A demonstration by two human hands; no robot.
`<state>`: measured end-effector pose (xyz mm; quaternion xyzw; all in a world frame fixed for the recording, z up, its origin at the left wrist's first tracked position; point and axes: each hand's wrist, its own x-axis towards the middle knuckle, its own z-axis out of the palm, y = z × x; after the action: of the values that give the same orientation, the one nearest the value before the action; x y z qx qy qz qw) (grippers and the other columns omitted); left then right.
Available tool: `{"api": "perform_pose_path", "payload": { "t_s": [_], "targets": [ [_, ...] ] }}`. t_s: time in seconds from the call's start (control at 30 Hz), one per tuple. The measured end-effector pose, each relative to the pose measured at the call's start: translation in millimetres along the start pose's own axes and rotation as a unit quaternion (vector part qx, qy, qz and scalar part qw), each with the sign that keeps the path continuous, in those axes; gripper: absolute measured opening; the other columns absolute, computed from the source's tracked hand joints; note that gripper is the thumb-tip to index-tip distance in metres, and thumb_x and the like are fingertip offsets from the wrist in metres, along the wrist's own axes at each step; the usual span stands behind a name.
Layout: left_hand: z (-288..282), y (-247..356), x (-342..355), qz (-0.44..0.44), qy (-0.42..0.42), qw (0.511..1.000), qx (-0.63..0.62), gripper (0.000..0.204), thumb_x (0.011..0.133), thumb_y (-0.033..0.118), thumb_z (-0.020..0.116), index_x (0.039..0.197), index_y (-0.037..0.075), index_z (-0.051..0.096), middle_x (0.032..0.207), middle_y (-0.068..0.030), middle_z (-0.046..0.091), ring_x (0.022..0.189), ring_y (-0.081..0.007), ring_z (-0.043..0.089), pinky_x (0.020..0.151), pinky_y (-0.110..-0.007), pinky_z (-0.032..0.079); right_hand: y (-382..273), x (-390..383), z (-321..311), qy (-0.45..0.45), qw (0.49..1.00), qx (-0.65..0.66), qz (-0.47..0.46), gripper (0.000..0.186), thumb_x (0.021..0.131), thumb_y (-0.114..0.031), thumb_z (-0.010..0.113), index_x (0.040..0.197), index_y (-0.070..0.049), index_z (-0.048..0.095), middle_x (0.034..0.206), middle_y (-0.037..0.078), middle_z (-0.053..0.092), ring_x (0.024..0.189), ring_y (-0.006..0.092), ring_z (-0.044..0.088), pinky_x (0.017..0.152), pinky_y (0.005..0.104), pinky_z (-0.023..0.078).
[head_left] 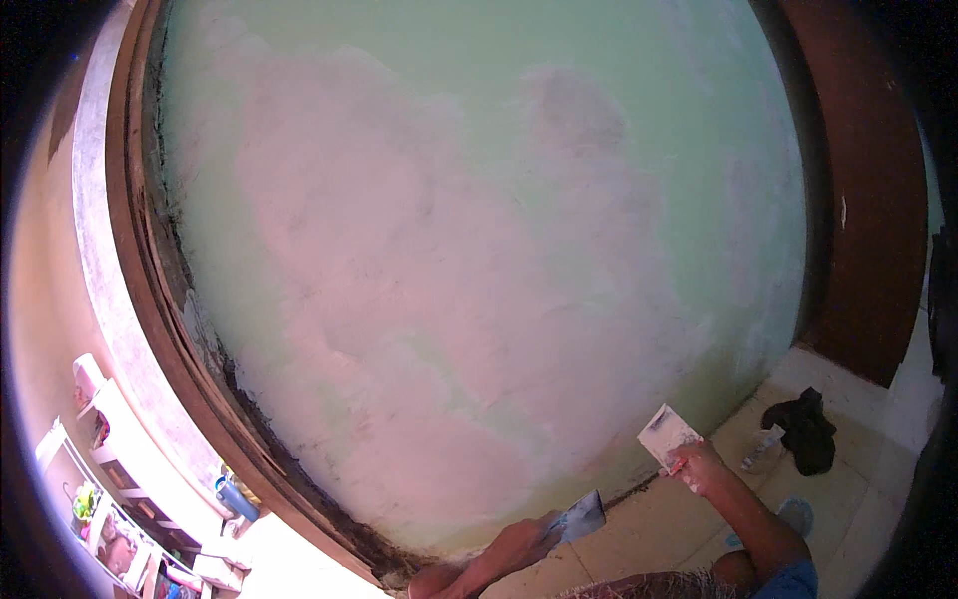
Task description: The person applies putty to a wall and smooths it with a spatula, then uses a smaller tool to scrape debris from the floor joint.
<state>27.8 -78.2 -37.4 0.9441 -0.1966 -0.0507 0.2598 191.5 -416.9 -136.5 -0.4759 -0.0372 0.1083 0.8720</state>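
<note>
My left hand (pixel 529 541), low in the centre, grips a flat metal scraper (pixel 581 517) with a grey blade. My right hand (pixel 699 464), to its right, is closed on a putty knife (pixel 661 429) with a broad blade coated in pale putty and what looks like a red handle. Both tools are held apart from each other, near the foot of a green wall (pixel 709 220) covered with large uneven pale pinkish patches. Whether either blade touches the wall is hard to tell.
A wooden frame (pixel 135 200) borders the wall at left, a brown door (pixel 868 180) at right. On the tiled floor (pixel 629 549) at right lie a dark cloth (pixel 803 429) and a plastic bottle (pixel 760 451). A blue container (pixel 235 496) and cluttered racks (pixel 110 539) stand lower left.
</note>
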Motion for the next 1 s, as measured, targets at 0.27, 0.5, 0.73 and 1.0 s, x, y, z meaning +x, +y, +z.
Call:
{"api": "perform_pose_path", "payload": {
  "t_s": [0.27, 0.5, 0.73, 1.0],
  "targets": [
    [0.1, 3.4, -10.4, 0.001, 0.019, 1.000, -0.013, 0.032, 0.101, 0.032, 0.045, 0.118, 0.005, 0.049, 0.080, -0.0261, 0.064, 0.075, -0.0442, 0.063, 0.067, -0.052, 0.048, -28.0, -32.2, 32.9, 0.029, 0.995, 0.068, 0.071, 0.036, 0.091, -0.028, 0.065, 0.121, -0.010, 0.054, 0.102, 0.010, 0.067, 0.081, 0.0255, 0.068, 0.059, 0.0434, 0.057],
    [-6.5, 17.4, -4.1, -0.036, 0.019, 0.984, -0.171, 0.033, 0.101, 0.027, 0.049, 0.121, 0.001, 0.051, 0.079, -0.0141, 0.066, 0.068, -0.0220, 0.063, 0.068, -0.036, 0.052, -27.8, -25.6, 17.5, 0.035, 0.998, -0.041, 0.035, 0.022, 0.079, -0.008, 0.074, 0.097, -0.004, 0.063, 0.084, 0.008, 0.068, 0.062, 0.0181, 0.065, 0.047, 0.0311, 0.051],
    [-8.6, 27.4, 11.1, -0.045, -0.029, 0.944, -0.325, 0.037, 0.096, 0.012, 0.057, 0.129, 0.001, 0.043, 0.092, -0.0077, 0.063, 0.082, -0.0140, 0.061, 0.071, -0.030, 0.050, -2.6, -7.0, -9.9, 0.039, 0.991, -0.092, 0.090, 0.027, 0.075, -0.001, 0.072, 0.101, 0.003, 0.065, 0.079, 0.009, 0.066, 0.058, 0.0155, 0.063, 0.043, 0.0315, 0.049],
    [-6.2, 38.6, 10.7, -0.037, -0.025, 0.899, -0.435, 0.049, 0.090, 0.001, 0.063, 0.131, -0.001, 0.037, 0.103, -0.0089, 0.062, 0.086, -0.0142, 0.063, 0.072, -0.029, 0.051, 13.8, -6.6, -5.4, 0.047, 0.993, -0.056, 0.092, 0.027, 0.080, -0.009, 0.073, 0.104, -0.005, 0.059, 0.096, 0.007, 0.067, 0.077, 0.0196, 0.068, 0.061, 0.0378, 0.056]
  ]
}}
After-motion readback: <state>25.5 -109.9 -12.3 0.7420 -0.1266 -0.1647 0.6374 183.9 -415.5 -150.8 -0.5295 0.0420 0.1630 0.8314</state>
